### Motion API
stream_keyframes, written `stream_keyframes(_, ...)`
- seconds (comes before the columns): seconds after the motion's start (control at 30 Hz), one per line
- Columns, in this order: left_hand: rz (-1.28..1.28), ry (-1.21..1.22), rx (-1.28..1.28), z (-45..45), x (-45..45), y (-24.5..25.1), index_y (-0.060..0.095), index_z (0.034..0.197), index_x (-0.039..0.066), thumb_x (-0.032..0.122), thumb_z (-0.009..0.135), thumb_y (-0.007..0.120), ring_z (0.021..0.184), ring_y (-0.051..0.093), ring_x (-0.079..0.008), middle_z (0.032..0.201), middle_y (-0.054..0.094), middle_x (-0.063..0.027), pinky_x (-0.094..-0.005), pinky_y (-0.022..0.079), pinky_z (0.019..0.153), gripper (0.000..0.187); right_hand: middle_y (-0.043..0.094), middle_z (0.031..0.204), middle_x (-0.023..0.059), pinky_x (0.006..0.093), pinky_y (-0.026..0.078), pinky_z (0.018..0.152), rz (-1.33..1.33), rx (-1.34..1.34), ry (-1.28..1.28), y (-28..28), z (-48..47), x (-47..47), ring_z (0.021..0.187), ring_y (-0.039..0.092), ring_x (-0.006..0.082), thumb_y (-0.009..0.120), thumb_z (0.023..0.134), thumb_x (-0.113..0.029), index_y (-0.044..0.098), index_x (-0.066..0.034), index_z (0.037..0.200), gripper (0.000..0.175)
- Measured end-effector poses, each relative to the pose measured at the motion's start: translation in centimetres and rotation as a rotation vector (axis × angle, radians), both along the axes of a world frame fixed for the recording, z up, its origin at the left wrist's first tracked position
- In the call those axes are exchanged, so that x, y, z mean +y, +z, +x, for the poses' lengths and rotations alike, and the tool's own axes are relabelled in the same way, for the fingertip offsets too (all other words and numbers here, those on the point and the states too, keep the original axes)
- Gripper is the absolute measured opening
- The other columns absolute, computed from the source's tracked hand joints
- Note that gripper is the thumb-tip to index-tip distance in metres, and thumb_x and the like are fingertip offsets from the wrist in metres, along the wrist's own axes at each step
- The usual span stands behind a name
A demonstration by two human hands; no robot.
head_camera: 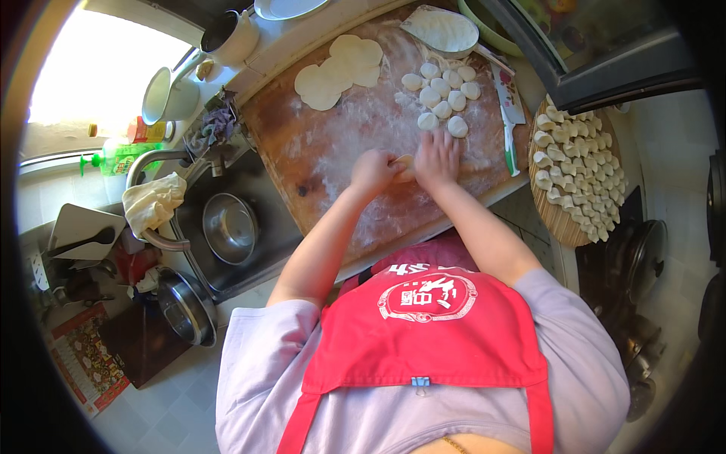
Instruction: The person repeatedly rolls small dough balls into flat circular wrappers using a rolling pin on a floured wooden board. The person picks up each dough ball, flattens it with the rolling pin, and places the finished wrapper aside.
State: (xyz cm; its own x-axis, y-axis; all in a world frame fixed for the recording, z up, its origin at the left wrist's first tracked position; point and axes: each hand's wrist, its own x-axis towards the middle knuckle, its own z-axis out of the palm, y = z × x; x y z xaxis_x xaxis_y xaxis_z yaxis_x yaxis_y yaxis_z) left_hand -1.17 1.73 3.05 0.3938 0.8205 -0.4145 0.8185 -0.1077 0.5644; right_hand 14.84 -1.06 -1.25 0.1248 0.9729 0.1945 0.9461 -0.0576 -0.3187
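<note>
My left hand (374,172) pinches the near edge of a small dough wrapper (404,165) on the floured wooden board (295,164). Just right of it, my right hand (437,161) lies palm down with fingers stretched forward. Whatever is under that palm is hidden; a faint rod-like shape, perhaps a rolling pin, shows beside it. Several flattened dough pieces (440,87) lie beyond my right fingertips. Thin round wrappers (340,71) overlap in a patch at the board's far left.
A metal scoop of flour (445,31) rests at the far edge. The knife (509,122) lies along the board's right side. Further right, dumplings (584,170) cover a round slatted tray (558,224). Left are the sink (272,196), a steel bowl (229,228) and a faucet (136,170).
</note>
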Motion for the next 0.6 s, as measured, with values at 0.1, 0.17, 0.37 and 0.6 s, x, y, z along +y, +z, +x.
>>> stream_keyframes(0.1, 0.139, 0.078, -0.034, -0.3, 0.1, -1.7, 0.074, 0.099, 0.004, 0.021, 0.085, 0.068, 0.084, 0.069, -0.0310, 0.093, 0.071, -0.0181, -0.0372, 0.053, 0.076, 0.022, 0.056, 0.104, 0.0106, 0.0481, 0.039, 0.090, -0.027, 0.015, -0.009, 0.5, -0.5, 0.6, 0.103, 0.053, 0.0320, 0.053, 0.085, -0.016, 0.055, -0.0124, 0.104, 0.020)
stream_keyframes(0.17, 0.133, 0.218, -0.189, -1.1, -0.1, -3.3, 0.074, 0.098, 0.005, 0.023, 0.085, 0.068, 0.084, 0.068, -0.0325, 0.092, 0.070, -0.0179, -0.0388, 0.053, 0.075, 0.023, 0.056, 0.105, 0.0108, 0.0485, 0.038, 0.091, 0.075, -0.018, 0.047, 0.0, -0.6, -2.4, 0.103, 0.052, 0.0321, 0.053, 0.085, -0.016, 0.056, -0.0122, 0.104, 0.019)
stream_keyframes(0.37, -0.006, 0.113, -0.171, -1.3, -0.5, -2.6, 0.075, 0.097, 0.007, 0.025, 0.084, 0.067, 0.085, 0.067, -0.0335, 0.094, 0.070, -0.0171, -0.0412, 0.052, 0.074, 0.023, 0.056, 0.104, 0.0105, 0.0468, 0.039, 0.087, 0.049, -0.007, 0.089, -0.3, -0.2, -5.3, 0.103, 0.052, 0.0313, 0.052, 0.085, -0.016, 0.056, -0.0120, 0.102, 0.018)
stream_keyframes(0.6, 0.162, 0.219, -0.240, -0.2, 0.8, -4.8, 0.075, 0.098, 0.009, 0.023, 0.085, 0.066, 0.090, 0.066, -0.0330, 0.098, 0.070, -0.0150, -0.0406, 0.052, 0.076, 0.021, 0.057, 0.107, 0.0107, 0.0491, 0.039, 0.090, 0.042, -0.018, 0.064, -1.0, -0.7, -3.4, 0.104, 0.053, 0.0320, 0.054, 0.085, -0.016, 0.058, -0.0138, 0.105, 0.020)
